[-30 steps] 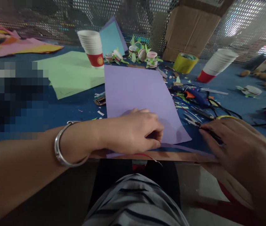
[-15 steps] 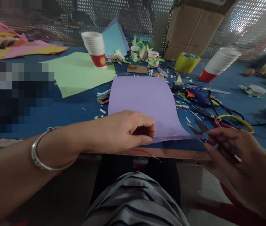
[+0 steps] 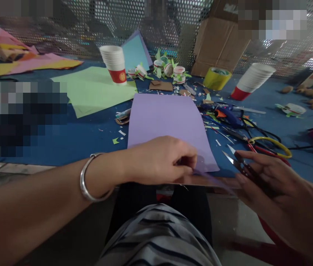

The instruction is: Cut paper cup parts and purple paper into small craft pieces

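A purple paper sheet (image 3: 167, 118) lies on the blue table in front of me. My left hand (image 3: 167, 159), with a silver bangle on the wrist, rests over the sheet's near edge, thumb and fingers pinched on a narrow purple paper strip (image 3: 214, 180). The strip is smeared by motion and stretches right, apart from the sheet's near right corner. In my right hand (image 3: 281, 184) is a pair of small dark scissors (image 3: 241, 164), blades spread and pointing up-left. Their handles are partly hidden by my fingers.
Green paper (image 3: 98, 88) and stacked paper cups (image 3: 114, 64) stand left. Small paper turtles (image 3: 170, 68), yellow tape (image 3: 217, 78) and more cups (image 3: 254, 81) are behind. A blue glue gun (image 3: 230, 114), cables and yellow-red handled scissors (image 3: 269, 146) lie right, among scraps.
The strip at the near edge has come away from the sheet's right corner. My left hand has moved right along the edge. The scissors are clear of the paper.
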{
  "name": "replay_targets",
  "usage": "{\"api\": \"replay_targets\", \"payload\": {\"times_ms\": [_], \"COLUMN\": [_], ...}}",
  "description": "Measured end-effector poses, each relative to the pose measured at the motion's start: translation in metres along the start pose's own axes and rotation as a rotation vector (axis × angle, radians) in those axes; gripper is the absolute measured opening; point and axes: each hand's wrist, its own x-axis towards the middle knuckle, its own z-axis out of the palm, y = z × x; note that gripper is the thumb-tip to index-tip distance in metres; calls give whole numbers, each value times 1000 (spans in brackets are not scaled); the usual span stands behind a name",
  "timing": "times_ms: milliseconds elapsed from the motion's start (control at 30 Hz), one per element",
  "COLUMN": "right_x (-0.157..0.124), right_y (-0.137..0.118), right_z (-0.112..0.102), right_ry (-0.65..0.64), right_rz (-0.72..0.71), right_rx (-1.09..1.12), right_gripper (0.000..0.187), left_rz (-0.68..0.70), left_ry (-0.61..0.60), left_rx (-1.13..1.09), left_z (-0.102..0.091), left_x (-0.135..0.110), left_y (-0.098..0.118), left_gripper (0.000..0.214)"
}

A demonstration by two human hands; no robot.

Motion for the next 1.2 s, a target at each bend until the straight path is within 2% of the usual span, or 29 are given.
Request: {"api": "replay_targets", "payload": {"times_ms": [133, 233, 367, 467, 600, 700, 833, 900, 967, 1067, 1200], "right_x": [4, 8, 20, 30, 39, 45, 56, 61, 64, 66, 72], "right_y": [-7, -11, -23, -32, -41, -42, -21, -3, 14, 25, 22], "right_z": [-2, 0, 7, 14, 20, 21, 25, 28, 30, 29, 21], "right_ry": [33, 77, 130, 135, 132, 181, 233, 221, 140, 146, 244], "right_rz": [129, 167, 219, 241, 238, 264, 310, 356, 373, 399, 382], "right_rx": [108, 188, 396, 553, 560, 585, 626, 573, 483, 421, 210], "right_gripper": [40, 41, 37, 33, 25, 31, 42, 46, 46, 46, 44], "left_rz": [-117, -174, -164, -132, -38, -40, -41, -43, -83, -78, 16], "left_ry": [-39, -64, -9, 33, 92, 105, 98, 93, 114, 256, 521], "left_rx": [-384, -631, -695, -593, -336, -156, 155, 252, 293, 381, 668], "left_z": [-5, -3, 3, 6, 6, 1, -2, -1, 2, 2, -7], "left_x": [4, 7, 10, 10, 8, 4, -14, -24, -32, -37, -34], "left_y": [-9, -14, -13, -7, 3, 8, 10, 9, 8, 10, 17], "left_gripper": [9, 7, 9, 8, 6, 11, 22, 14, 7, 13, 24]}}
